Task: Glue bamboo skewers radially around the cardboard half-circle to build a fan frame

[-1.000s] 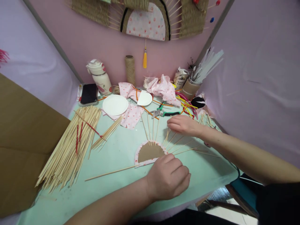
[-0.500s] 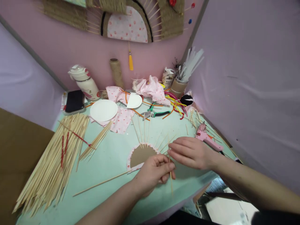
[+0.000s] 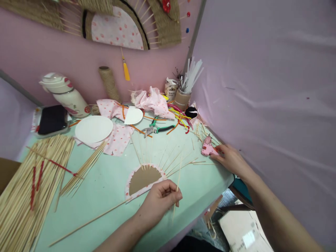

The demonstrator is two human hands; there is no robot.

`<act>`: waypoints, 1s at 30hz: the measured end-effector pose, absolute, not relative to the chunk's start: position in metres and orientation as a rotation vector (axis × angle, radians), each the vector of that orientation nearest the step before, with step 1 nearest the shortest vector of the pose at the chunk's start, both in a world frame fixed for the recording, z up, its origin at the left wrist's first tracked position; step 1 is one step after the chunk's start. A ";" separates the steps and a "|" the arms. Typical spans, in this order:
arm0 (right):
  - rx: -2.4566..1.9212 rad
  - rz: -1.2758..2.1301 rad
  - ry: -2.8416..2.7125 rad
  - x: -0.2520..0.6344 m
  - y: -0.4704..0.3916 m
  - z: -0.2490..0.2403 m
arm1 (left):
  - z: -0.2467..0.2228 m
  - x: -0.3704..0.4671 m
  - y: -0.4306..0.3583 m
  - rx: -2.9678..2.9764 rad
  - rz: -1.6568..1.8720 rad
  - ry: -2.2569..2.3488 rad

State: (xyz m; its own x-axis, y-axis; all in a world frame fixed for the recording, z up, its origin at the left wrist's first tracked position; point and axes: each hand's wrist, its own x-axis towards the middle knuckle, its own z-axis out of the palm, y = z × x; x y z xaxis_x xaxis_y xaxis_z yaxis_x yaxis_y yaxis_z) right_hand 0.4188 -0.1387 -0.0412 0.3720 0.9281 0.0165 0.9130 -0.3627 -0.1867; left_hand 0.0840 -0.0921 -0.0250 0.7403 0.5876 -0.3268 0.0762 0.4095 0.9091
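At the back right of the table a brown cylindrical holder (image 3: 182,99) stands packed with pale white strips (image 3: 193,71) that fan upward, and beside it a small printed jar (image 3: 170,89) holds dark twigs; a white flask (image 3: 65,94) with a lid stands at the back left, its contents unseen. The left hand (image 3: 157,201) pinches a thin bamboo stick (image 3: 176,190) between thumb and fingertips, the stick running up past the fingers and down below them, just to the right of the half-round cardboard piece (image 3: 143,177), whose curved edge already carries a fan of sticks. The right hand (image 3: 231,159) rests at the table's right edge with its fingers closing on the pink glue gun (image 3: 208,149); how firmly it grips is hard to tell, since the fingers cover the handle. The big heap of sticks (image 3: 28,185) on the left is cut off by the frame edge, and the flask is blurred.
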 end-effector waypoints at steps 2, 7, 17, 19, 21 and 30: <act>-2.473 0.185 -1.623 0.417 -0.136 -0.044 | -0.027 0.085 -0.092 1.124 0.351 0.691; -2.381 0.122 -1.456 0.415 -0.135 -0.039 | -0.033 0.085 -0.094 1.123 0.337 0.678; -1.817 0.659 -0.939 0.373 -0.142 0.001 | -0.033 0.084 -0.101 1.157 0.295 0.657; -1.707 0.897 -0.894 0.357 -0.141 0.006 | -0.033 0.083 -0.103 1.261 0.325 0.638; -1.664 1.086 -0.918 0.342 -0.138 0.010 | -0.034 0.081 -0.105 1.403 0.399 0.596; -1.669 1.500 -1.374 0.297 -0.120 0.009 | -0.040 0.078 -0.106 1.978 0.809 0.318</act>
State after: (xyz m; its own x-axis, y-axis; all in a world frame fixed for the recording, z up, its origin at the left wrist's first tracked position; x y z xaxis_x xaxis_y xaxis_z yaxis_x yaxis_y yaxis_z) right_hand 0.2969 -0.1204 0.0088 -0.1193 0.8986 -0.4223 0.3420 -0.3621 -0.8671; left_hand 0.0781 -0.1056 -0.0405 0.7481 0.5207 0.4113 -0.1020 -0.5223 0.8466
